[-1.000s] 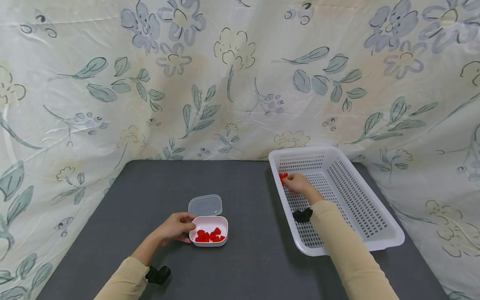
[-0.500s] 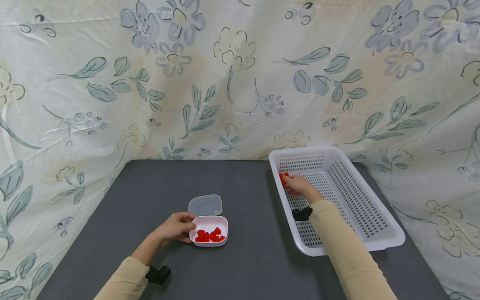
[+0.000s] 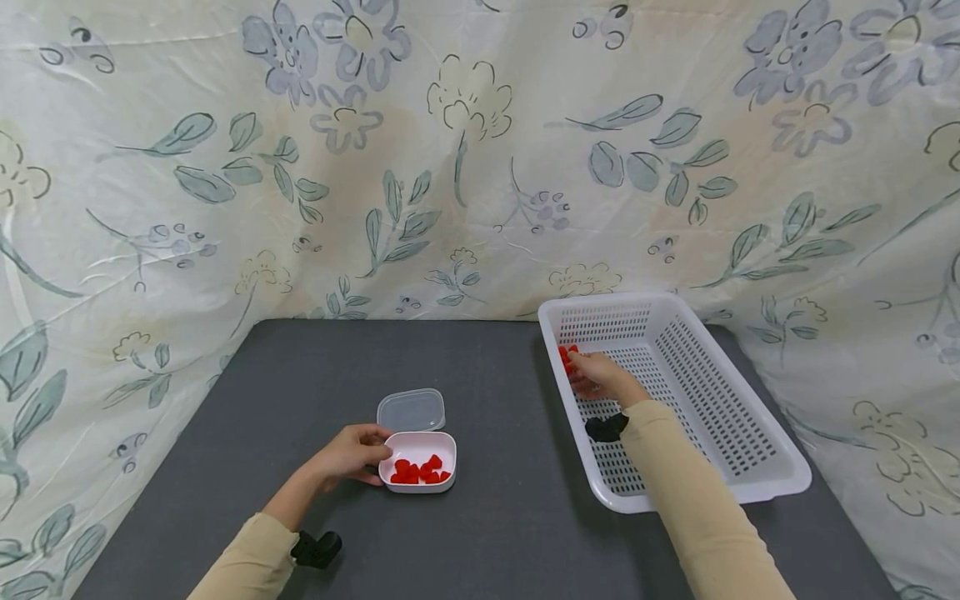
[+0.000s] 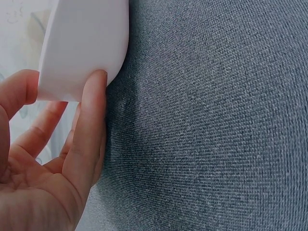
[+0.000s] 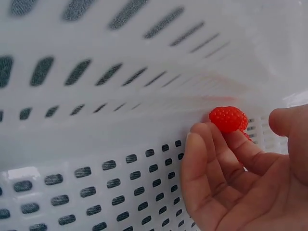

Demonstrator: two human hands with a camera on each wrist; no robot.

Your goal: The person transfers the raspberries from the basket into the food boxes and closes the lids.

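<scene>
The dark grey fabric-covered table (image 3: 480, 375) carries a white perforated plastic basket (image 3: 720, 417) at right. Near centre stands a small white square plastic container (image 3: 417, 472) holding red raspberry-shaped pieces (image 3: 416, 469), its clear lid (image 3: 410, 410) just behind. The left hand (image 3: 351, 454) grips the container wall with curled fingers. The right hand (image 5: 240, 178) reaches a red berry (image 5: 228, 119) against the basket's near wall, fingertips touching it, thumb apart. Recommended: close the thumb onto the berry before lifting; keep the container steadied.
</scene>
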